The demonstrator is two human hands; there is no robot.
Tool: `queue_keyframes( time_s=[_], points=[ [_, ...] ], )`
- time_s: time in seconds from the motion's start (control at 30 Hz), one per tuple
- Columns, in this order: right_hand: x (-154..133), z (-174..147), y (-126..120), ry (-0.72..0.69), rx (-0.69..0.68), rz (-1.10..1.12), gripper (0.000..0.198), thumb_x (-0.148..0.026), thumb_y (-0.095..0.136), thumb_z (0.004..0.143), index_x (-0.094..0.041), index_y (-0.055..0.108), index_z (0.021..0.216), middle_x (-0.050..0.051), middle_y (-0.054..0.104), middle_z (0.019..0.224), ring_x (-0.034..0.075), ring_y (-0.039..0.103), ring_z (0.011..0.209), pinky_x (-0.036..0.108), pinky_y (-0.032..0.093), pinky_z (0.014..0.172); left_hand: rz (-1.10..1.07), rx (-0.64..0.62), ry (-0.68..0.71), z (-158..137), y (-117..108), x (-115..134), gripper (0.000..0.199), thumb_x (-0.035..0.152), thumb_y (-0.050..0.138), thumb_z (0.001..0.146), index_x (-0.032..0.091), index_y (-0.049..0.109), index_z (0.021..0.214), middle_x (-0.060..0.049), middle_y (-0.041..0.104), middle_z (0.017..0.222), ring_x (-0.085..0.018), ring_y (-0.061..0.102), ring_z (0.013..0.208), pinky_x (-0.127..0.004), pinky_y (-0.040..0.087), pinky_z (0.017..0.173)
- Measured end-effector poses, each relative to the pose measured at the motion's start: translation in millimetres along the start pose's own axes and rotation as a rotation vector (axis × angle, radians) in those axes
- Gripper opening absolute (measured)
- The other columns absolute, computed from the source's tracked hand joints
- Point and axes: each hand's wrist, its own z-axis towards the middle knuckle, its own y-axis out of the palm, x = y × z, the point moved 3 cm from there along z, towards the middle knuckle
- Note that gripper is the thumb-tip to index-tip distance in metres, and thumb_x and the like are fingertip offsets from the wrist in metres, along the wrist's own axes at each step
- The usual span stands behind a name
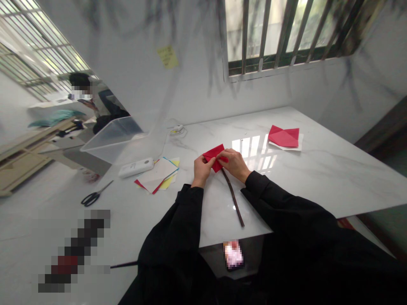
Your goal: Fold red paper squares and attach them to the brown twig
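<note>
In the head view, both hands hold a piece of folded red paper (215, 151) just above the marble-patterned table. My left hand (201, 170) grips its left side, thumb on top. Fingers of my right hand (235, 162) pinch the right side of the paper, partly covering it. A thin brown stick (233, 194) extends from below the paper toward the table's front edge. Its upper end is hidden near the paper and my right hand, so I cannot tell whether it is attached.
Left of my hands are a stack of coloured paper (159, 174), a white oblong device (136, 167), black scissors (92, 198) and a clear plastic bin (116, 135). Red folded paper (284, 137) lies at the right. A lit phone (233, 255) is below the table edge. A person sits far left.
</note>
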Motion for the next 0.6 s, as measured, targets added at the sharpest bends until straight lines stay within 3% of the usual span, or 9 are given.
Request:
queue_keyframes(
  time_s=[0.17,0.37,0.5,0.6],
  points=[
    [-3,0,-2,0.010,0.004,0.061,0.012,-0.009,0.067,0.087,-0.021,0.071,0.088,0.005,0.072,0.096,0.020,0.066,0.092,0.033,0.052,0.086,0.049,-0.013,0.017,0,0,1,0.035,0.034,0.083,0.066,0.011,0.074,0.091,-0.009,0.077,0.087,-0.019,0.070,0.076,-0.031,0.055,0.075],
    [-1,2,-7,0.085,0.025,0.185,0.015,-0.008,0.065,0.081,-0.019,0.072,0.087,0.003,0.070,0.091,0.014,0.065,0.076,0.028,0.054,0.076,0.137,0.042,0.041,2,-4,1,0.032,0.031,0.079,0.068,0.013,0.071,0.093,-0.009,0.077,0.085,-0.020,0.071,0.075,-0.029,0.056,0.069],
    [21,3,-7,0.314,0.095,0.297,0.015,-0.012,0.064,0.079,-0.019,0.073,0.088,0.001,0.074,0.088,0.014,0.069,0.072,0.027,0.055,0.072,0.137,0.082,0.016,2,-7,1,0.040,0.029,0.077,0.071,0.015,0.067,0.106,-0.009,0.077,0.088,-0.023,0.074,0.078,-0.030,0.057,0.068],
    [45,4,-11,0.460,0.107,0.257,0.013,-0.015,0.066,0.079,-0.019,0.075,0.086,0.001,0.077,0.086,0.015,0.072,0.073,0.027,0.055,0.074,0.109,0.107,0.000,2,-7,1,0.047,0.023,0.073,0.073,0.016,0.063,0.118,-0.008,0.076,0.089,-0.023,0.074,0.080,-0.029,0.058,0.068]
  ],
)
